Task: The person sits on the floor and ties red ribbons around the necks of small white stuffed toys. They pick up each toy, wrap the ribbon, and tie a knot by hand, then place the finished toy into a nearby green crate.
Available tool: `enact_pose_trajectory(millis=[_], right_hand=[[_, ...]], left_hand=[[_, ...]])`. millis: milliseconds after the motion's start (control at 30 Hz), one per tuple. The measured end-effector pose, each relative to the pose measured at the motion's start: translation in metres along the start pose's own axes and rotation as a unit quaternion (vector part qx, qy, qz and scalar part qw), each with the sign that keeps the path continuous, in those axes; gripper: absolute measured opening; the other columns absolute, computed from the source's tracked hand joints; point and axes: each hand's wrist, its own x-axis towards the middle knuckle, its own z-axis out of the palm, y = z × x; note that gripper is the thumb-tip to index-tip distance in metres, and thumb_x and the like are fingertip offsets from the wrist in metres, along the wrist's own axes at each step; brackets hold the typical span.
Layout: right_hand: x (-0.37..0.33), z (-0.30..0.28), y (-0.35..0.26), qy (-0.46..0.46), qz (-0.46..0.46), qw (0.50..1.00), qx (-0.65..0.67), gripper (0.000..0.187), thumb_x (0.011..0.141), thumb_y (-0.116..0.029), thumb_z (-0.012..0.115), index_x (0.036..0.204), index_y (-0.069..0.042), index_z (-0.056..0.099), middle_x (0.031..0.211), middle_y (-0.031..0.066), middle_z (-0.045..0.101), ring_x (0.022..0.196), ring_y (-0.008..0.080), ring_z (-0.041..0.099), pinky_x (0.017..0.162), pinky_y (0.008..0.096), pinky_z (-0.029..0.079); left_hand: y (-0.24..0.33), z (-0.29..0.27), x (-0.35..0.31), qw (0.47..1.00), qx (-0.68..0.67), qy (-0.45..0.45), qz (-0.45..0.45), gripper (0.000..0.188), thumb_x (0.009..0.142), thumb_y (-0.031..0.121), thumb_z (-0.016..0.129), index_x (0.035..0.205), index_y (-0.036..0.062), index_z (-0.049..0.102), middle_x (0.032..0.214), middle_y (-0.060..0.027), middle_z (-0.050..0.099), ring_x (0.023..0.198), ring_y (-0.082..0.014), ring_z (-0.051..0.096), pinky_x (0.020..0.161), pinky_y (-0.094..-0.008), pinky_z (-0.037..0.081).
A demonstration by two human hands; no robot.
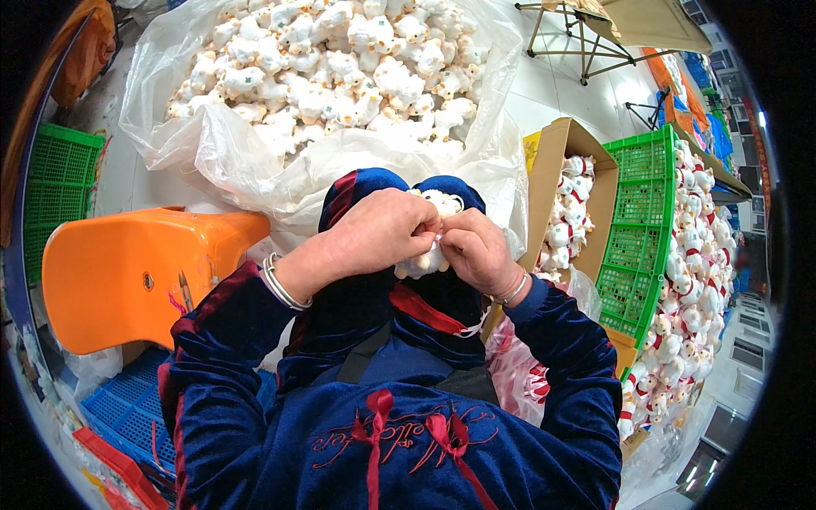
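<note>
Between my knees is a small white plush toy [418,265], its yellow-and-white head turned away from me. Bent over its neck, my left hand [382,228] has thumb and forefinger closed in a pinch. My right hand [481,251] pinches close beside it, fingertips almost touching the left. A thin pale string seems to run between the fingertips, but the fingers mostly cover it. On my lap below the toy lies a red fabric strip [425,309] with thin white strings at its end.
Ahead, a large clear plastic bag [229,157] holds a heap of white plush toys [340,76]. At left stands an orange plastic stool [119,276] with small pliers [185,291] on it. A cardboard box [599,174] and green crate [633,229] stand right, beside more red-scarfed toys [684,297].
</note>
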Motion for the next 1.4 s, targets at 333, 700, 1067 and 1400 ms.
enact_pose_trajectory(millis=[333,700,1067,1400], right_hand=[[0.003,0.000,-0.002,0.002,0.012,1.000,-0.003,0.029,0.075,0.005,0.076,0.099,-0.002,0.062,0.097,0.0134,0.066,0.082,0.0315,0.065,0.072,0.0391,0.054],[0.001,0.001,-0.004,0.031,0.051,0.998,0.026,0.025,0.076,0.006,0.075,0.096,-0.001,0.061,0.093,0.0152,0.066,0.079,0.0319,0.065,0.068,0.0387,0.053],[-0.005,0.006,-0.009,0.065,0.074,0.995,0.019,0.026,0.079,0.008,0.073,0.100,-0.002,0.061,0.093,0.0144,0.066,0.078,0.0319,0.063,0.069,0.0384,0.052],[-0.001,0.004,-0.020,0.085,0.169,0.982,0.007,0.024,0.080,0.002,0.075,0.099,-0.001,0.061,0.090,0.0138,0.063,0.083,0.0319,0.062,0.074,0.0371,0.052]], left_hand=[[0.001,0.000,-0.004,0.996,-0.081,0.009,-0.030,0.012,0.088,0.011,0.069,0.089,-0.0008,0.069,0.075,-0.0136,0.069,0.068,-0.0206,0.068,0.065,-0.0330,0.053],[-0.001,0.006,-0.008,0.990,-0.115,0.044,-0.062,0.012,0.089,0.010,0.068,0.090,-0.0024,0.068,0.074,-0.0107,0.069,0.068,-0.0151,0.067,0.065,-0.0295,0.053],[0.000,0.014,-0.015,0.968,-0.183,0.118,-0.128,0.019,0.091,0.015,0.068,0.088,-0.0042,0.068,0.071,-0.0105,0.067,0.065,-0.0110,0.062,0.060,-0.0294,0.051],[0.011,0.017,-0.012,0.982,-0.057,0.102,-0.151,0.025,0.092,0.021,0.072,0.088,-0.0038,0.070,0.074,-0.0128,0.071,0.066,-0.0148,0.066,0.062,-0.0309,0.052]])
